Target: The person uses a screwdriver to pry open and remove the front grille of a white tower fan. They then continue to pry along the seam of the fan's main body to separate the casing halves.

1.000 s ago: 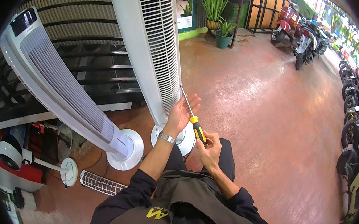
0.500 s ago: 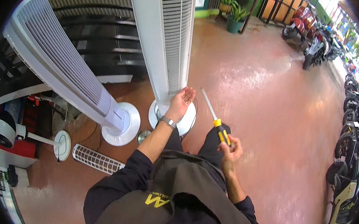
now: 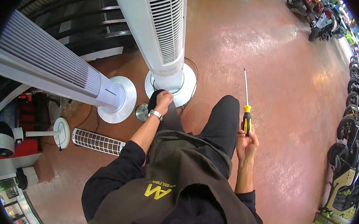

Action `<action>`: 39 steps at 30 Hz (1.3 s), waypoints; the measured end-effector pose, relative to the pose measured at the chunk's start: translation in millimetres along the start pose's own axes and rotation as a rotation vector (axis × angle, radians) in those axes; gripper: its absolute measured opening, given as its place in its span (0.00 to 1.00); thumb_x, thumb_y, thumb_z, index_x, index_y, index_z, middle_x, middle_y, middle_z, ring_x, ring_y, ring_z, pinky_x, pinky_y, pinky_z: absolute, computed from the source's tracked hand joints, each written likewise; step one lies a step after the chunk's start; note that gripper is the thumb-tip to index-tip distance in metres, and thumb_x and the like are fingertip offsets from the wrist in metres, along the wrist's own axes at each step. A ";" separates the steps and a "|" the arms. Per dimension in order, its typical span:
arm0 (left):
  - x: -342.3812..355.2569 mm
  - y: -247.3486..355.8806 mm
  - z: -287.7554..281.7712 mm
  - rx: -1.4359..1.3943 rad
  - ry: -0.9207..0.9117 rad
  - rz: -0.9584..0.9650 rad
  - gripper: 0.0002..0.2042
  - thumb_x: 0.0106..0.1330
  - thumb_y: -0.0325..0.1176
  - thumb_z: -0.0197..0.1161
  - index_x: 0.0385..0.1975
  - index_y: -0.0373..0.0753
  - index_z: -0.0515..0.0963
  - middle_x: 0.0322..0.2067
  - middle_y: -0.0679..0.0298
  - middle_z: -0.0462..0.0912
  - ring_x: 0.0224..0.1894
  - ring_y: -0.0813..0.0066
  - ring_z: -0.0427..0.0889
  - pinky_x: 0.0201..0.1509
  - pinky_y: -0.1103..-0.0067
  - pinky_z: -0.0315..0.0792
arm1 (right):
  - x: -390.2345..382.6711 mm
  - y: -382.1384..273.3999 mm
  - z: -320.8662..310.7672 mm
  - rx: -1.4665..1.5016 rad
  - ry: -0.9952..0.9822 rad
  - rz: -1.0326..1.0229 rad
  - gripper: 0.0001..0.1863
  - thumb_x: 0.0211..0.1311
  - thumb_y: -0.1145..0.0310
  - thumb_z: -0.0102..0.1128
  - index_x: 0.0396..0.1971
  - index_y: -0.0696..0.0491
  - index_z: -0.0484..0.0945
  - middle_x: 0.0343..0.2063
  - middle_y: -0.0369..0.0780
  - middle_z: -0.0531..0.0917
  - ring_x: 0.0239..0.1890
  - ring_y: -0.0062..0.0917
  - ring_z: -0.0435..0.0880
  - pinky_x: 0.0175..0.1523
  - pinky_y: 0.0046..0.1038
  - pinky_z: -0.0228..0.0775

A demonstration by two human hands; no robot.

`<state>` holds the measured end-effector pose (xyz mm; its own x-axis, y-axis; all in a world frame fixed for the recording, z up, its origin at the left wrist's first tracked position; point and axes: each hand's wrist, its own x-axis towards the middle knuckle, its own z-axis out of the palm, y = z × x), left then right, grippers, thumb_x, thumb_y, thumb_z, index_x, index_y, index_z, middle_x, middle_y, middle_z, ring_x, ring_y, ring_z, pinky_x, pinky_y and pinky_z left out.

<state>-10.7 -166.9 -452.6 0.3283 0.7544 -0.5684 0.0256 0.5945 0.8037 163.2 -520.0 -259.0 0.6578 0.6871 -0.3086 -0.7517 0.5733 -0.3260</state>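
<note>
My right hand (image 3: 247,145) grips a screwdriver (image 3: 247,118) by its yellow and black handle, the long metal shaft pointing away from me. My left hand (image 3: 163,101), with a metal watch (image 3: 156,115) on the wrist, is loosely curled at my left knee; nothing shows in it. Just beyond it stands a white tower fan (image 3: 164,35) with a slatted front, upright on its round base (image 3: 188,87). A second tower fan (image 3: 60,67), pale and ribbed, stands to the left on a round white base.
A white grille panel (image 3: 97,141) lies on the floor at left, by a small round metal dish (image 3: 141,112). Behind it is a small white fan (image 3: 43,134) on a round base. A cord loops beside the near fan's base. Motorcycles (image 3: 349,121) line the right side.
My left hand has drawn back from the fan's lower front to my knee, its fingers curling in. My right hand has moved right with the screwdriver, which now points more straight ahead.
</note>
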 end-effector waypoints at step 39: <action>55.9 -164.8 66.1 1.760 0.030 0.386 0.10 0.71 0.30 0.54 0.43 0.39 0.83 0.45 0.59 0.80 0.44 0.64 0.85 0.43 0.69 0.83 | -14.7 11.4 -36.5 -0.145 0.142 -0.017 0.28 0.59 0.77 0.61 0.61 0.58 0.68 0.57 0.45 0.76 0.43 0.31 0.79 0.48 0.23 0.79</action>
<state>65.8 -241.0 -605.2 0.5433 0.7802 -0.3101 0.8339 -0.5443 0.0916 146.6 -539.8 -290.7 0.6784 0.6021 -0.4210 -0.7322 0.5074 -0.4543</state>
